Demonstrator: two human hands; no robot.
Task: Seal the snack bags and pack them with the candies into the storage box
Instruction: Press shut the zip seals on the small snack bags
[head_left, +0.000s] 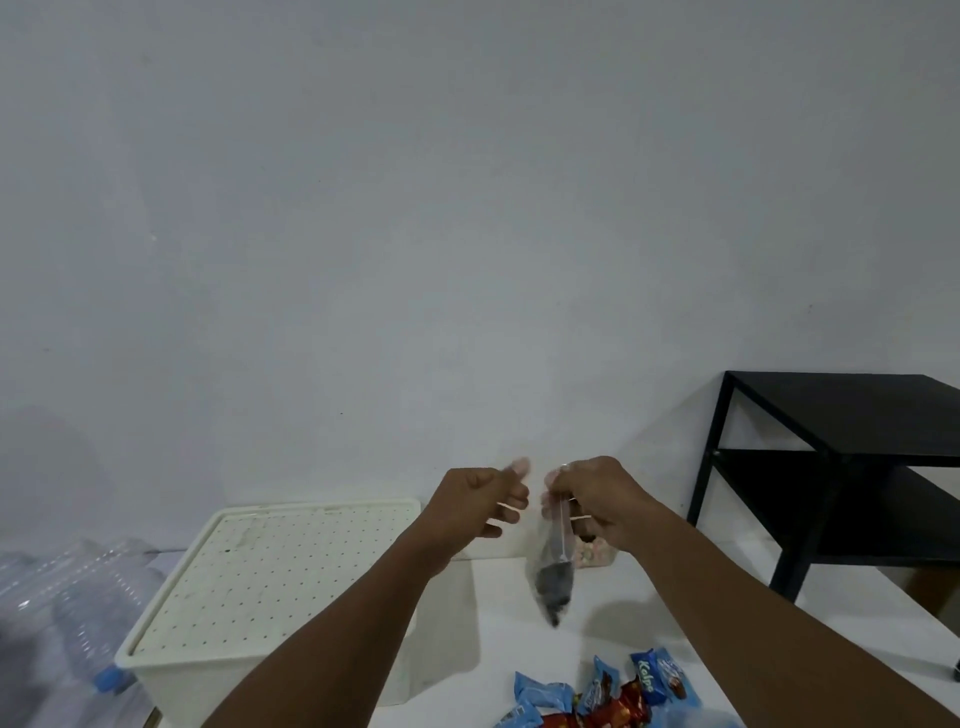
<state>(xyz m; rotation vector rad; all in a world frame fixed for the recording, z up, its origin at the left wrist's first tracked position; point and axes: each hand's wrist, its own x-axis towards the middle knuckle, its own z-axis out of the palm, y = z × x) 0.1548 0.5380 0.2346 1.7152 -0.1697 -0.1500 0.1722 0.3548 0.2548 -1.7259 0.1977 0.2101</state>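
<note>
My right hand pinches the top of a small clear snack bag with dark pieces at its bottom; the bag hangs in the air above the white table. A thin rubber band seems stretched between my right hand and my left hand, whose fingers are curled and blurred just left of the bag's top. The cream storage box stands at the left with its dotted lid on. Blue and red wrapped candies lie at the table's front edge.
A second clear bag with pale pink and white pieces lies behind the held bag. A black shelf unit stands at the right. Clear plastic water bottles are piled at the left. A plain wall is behind.
</note>
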